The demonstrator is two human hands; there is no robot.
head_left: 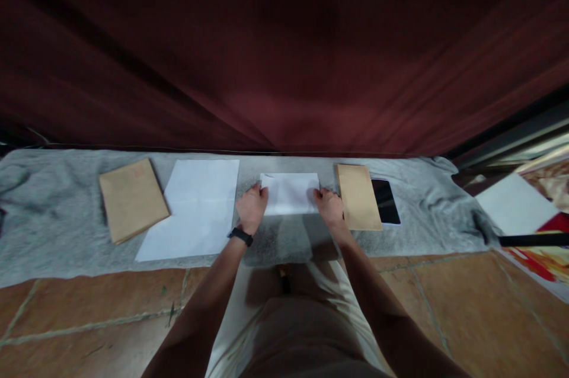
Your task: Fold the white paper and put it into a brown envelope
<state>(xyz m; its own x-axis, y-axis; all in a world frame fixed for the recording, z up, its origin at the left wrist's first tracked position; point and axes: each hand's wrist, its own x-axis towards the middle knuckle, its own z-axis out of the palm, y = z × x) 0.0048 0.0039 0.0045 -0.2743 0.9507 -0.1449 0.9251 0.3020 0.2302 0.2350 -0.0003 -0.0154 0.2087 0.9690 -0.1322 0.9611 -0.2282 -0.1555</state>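
Observation:
A small folded white paper point(291, 192) lies on the grey cloth point(53, 212) in front of me. My left hand point(251, 207), with a black band on its wrist, pinches the paper's left edge with curled fingers. My right hand point(329, 206) grips the paper's right edge the same way. A larger white sheet point(195, 207) lies flat just left of my left hand. A brown envelope point(358, 196) lies right beside my right hand.
Another brown envelope point(132, 198) lies at the left on the cloth. A dark phone point(386, 201) rests right of the near envelope. A dark red curtain point(284, 52) hangs behind. Tiled floor point(89, 313) is in front; papers and a white sheet point(515, 203) are at the right.

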